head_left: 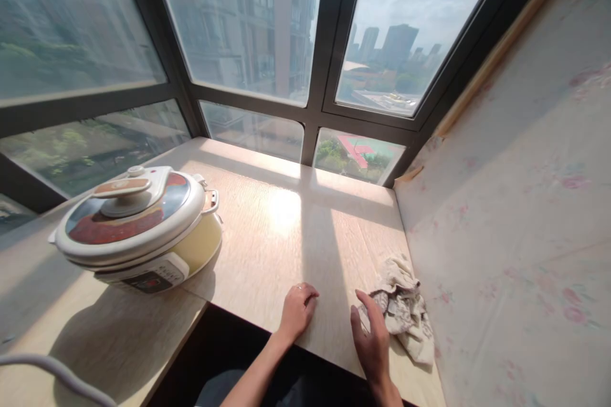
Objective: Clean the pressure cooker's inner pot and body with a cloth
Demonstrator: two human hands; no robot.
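My left hand (pixel 298 310) rests on the pale wood-grain counter (pixel 252 261) near its front edge, fingers curled in and nothing visible in them. A ring shows on one finger. To its right, my right hand (pixel 371 337) is held with thumb and fingers apart, empty. Just beyond its fingers, against the wall, lies a crumpled cream cloth (pixel 405 318) with darker patterned patches. The right hand overlaps the cloth's left edge in view; whether they touch I cannot tell.
An oval electric cooker (pixel 205 248) with a glass lid stands on the left. A grey hose or cable (pixel 52 365) crosses the lower left corner. Dark-framed windows (pixel 315 76) rise behind the counter. A floral-papered wall (pixel 515 216) borders the right side.
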